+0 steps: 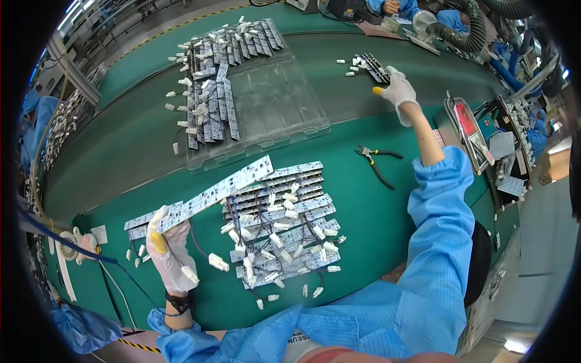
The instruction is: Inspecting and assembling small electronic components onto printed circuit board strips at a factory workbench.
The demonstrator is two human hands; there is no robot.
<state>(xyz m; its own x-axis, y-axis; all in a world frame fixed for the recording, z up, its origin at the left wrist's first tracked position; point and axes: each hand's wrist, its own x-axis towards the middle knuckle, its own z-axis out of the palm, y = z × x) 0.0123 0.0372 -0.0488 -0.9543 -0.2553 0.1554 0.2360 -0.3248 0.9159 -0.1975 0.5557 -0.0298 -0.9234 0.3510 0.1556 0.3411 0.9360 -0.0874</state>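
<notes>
My left hand (169, 254), in a white glove with a yellow fingertip, is closed on one end of a long white LED circuit board strip (221, 192). The strip slants up to the right over a pile of similar strips (284, 233) with white plug connectors. Wires with white connectors hang beside that hand. My right hand (399, 94), gloved too, is stretched out far to the right over the dark belt, thumb and fingers apart. Its fingertips are beside a small stack of strips (375, 68); whether they touch it I cannot tell. More strips (139, 224) lie behind my left hand.
A clear plastic tray (278, 103) partly filled with strips sits on the belt. Black-and-yellow cutters (376, 158) lie on the green mat. At right stand a red-lined box (466, 121) and a parts bin. A blue cord (66, 239) crosses at left. Co-workers sit at the far side.
</notes>
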